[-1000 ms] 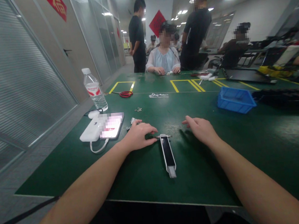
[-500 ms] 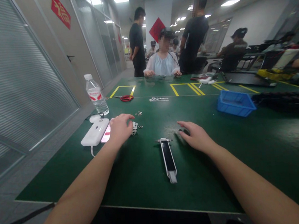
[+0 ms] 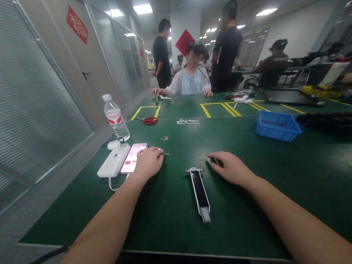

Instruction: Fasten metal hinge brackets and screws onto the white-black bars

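Note:
My left hand [image 3: 149,162] rests low over the table beside a lit phone [image 3: 131,158]. Its fingers curl around a small metal bracket [image 3: 162,150], of which only an edge shows past the fingertips. My right hand [image 3: 231,167] lies on the right with thumb and fingers apart, holding nothing that I can see. Between the hands is a long narrow white-framed piece [image 3: 200,191] with a black face, a thin metal rod across its far end and a grey tab at the near end. Several small nuts or rings [image 3: 164,138] lie beyond the left hand.
A white power bank [image 3: 112,162] with a cable and a water bottle [image 3: 116,120] stand at left. Red-handled scissors [image 3: 149,120], thin white strips [image 3: 188,122] and a blue bin [image 3: 277,126] are farther off. Across the green table [image 3: 234,229] sits a person [image 3: 191,77].
My left hand has moved right and down onto the metal bracket, uncovering more of the phone. The right hand stays about where it was. The view has tilted slightly upward.

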{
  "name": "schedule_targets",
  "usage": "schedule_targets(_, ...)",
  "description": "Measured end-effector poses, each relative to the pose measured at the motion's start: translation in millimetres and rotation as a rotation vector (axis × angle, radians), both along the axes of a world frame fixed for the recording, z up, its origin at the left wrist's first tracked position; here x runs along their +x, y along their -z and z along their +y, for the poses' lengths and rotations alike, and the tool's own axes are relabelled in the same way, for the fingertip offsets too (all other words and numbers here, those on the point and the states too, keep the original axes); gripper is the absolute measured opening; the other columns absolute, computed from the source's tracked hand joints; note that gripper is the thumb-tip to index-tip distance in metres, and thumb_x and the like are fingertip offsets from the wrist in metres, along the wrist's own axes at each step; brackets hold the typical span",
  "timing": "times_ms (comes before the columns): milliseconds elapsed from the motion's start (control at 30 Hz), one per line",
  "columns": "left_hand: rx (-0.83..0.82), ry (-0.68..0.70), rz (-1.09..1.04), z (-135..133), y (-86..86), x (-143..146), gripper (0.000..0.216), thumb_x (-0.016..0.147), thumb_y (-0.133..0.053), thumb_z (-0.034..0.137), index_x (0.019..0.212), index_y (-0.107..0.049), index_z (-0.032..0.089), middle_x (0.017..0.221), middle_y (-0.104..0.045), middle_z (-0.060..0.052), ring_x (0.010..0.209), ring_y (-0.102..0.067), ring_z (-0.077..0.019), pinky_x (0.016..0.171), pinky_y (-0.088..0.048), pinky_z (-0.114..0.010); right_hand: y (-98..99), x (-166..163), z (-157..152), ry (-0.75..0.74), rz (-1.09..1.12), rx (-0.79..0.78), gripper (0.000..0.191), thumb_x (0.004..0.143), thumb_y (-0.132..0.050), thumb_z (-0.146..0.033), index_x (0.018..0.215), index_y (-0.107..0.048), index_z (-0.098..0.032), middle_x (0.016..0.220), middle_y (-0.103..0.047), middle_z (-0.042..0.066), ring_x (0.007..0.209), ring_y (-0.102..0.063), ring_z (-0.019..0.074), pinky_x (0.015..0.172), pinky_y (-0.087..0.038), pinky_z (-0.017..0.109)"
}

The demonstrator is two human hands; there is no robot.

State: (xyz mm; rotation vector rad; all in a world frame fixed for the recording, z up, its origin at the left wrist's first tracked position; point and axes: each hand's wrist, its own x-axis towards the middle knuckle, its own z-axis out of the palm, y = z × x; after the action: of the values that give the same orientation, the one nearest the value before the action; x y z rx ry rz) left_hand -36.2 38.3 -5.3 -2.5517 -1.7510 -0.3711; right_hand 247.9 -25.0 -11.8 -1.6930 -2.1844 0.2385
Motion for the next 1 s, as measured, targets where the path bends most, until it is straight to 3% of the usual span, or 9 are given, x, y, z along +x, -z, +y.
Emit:
schedule_targets(333, -0.046, -0.003, 0.008, -2, -2.4, 2, 0.034, 0.089, -0.043, 0.034, 0.117, -0.057, 0.026, 0.124, -0.059, -0.009, 0.113, -0.053, -0.0292, 0.093, -0.039, -0.05, 1.4, 0, 1, -0.019, 0.007, 0.023, 0.027, 0.085, -0.05, -0.022, 0.108, -0.065, -0.016, 0.111, -0.066, 0.01, 0.104, -0.058, 0.0237, 0.094, -0.044, 0.039)
schedule_targets(500, -0.068, -0.005, -0.014, -3, -4.4, 4, 0.025, 0.088, -0.043, 0.032, 0.105, -0.059, 0.022, 0.116, -0.062, -0.009, 0.108, -0.054, -0.0288, 0.092, -0.038, -0.052, 0.8, 0, 0, -0.018, 0.009, 0.01, 0.029, 0.085, -0.05, -0.023, 0.109, -0.064, -0.015, 0.112, -0.065, 0.01, 0.104, -0.058, 0.0241, 0.094, -0.044, 0.039)
schedule_targets(667, -0.058, 0.004, 0.017, -2, -3.0, 3, 0.028, 0.09, -0.04, 0.033, 0.099, -0.064, 0.023, 0.122, -0.059, -0.009, 0.113, -0.053, -0.03, 0.094, -0.037, -0.054, -1.2, -2, -1, -0.018, 0.014, 0.01, 0.027, 0.085, -0.05, -0.022, 0.108, -0.065, -0.017, 0.111, -0.066, 0.01, 0.104, -0.058, 0.0247, 0.092, -0.045, 0.04)
schedule_targets(833, -0.036, -0.01, 0.0, 3, 3.4, 0, 0.034, 0.091, -0.036, 0.029, 0.113, -0.061, 0.024, 0.127, -0.057, -0.01, 0.118, -0.051, -0.0305, 0.095, -0.036, -0.056, -1.4, -2, -1, -0.024, 0.027, 0.025, 0.026, 0.084, -0.052, -0.021, 0.105, -0.066, -0.019, 0.109, -0.066, 0.01, 0.102, -0.058, 0.0248, 0.092, -0.045, 0.041)
schedule_targets(1000, 0.009, -0.074, -0.065, 7, 5.1, -1, 0.038, 0.087, -0.039, 0.024, 0.122, -0.055, 0.02, 0.124, -0.06, -0.011, 0.113, -0.056, -0.029, 0.095, -0.04, -0.048, -2.5, -1, -1, -0.014, -0.014, 0.002, 0.028, 0.085, -0.05, -0.022, 0.108, -0.065, -0.018, 0.112, -0.065, 0.01, 0.104, -0.057, 0.0254, 0.092, -0.045, 0.042)
